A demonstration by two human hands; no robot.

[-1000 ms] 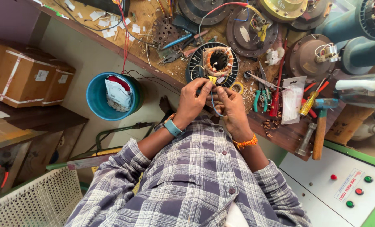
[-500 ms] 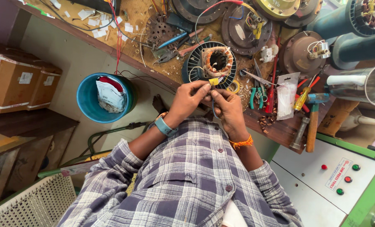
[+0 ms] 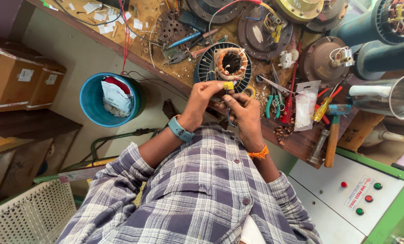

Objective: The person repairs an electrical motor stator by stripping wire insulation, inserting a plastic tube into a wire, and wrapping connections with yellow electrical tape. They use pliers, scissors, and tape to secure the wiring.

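Both hands meet at the front edge of a cluttered wooden workbench (image 3: 297, 140), just below a round black motor stator (image 3: 229, 63) with copper windings. My left hand (image 3: 202, 100), with a blue watch on its wrist, pinches a small yellow sleeve (image 3: 228, 85) at its fingertips. My right hand (image 3: 241, 110), with an orange thread on its wrist, presses against the left and grips thin wires (image 3: 229, 121) that loop down between the two hands. Where the wires end is hidden by the fingers.
On the bench lie green-handled pliers (image 3: 270, 100), a hammer (image 3: 333, 135), screwdrivers (image 3: 322, 108), a plastic bag (image 3: 305, 105), a steel mug (image 3: 392, 97) and several motor parts. A blue bucket (image 3: 95, 101) and cardboard boxes (image 3: 16, 77) stand left; a grey panel with buttons (image 3: 346, 194) sits right.
The view has drifted a little. Both hands stay together below the stator, with the fingers shifting slightly on the yellow sleeve and wires.
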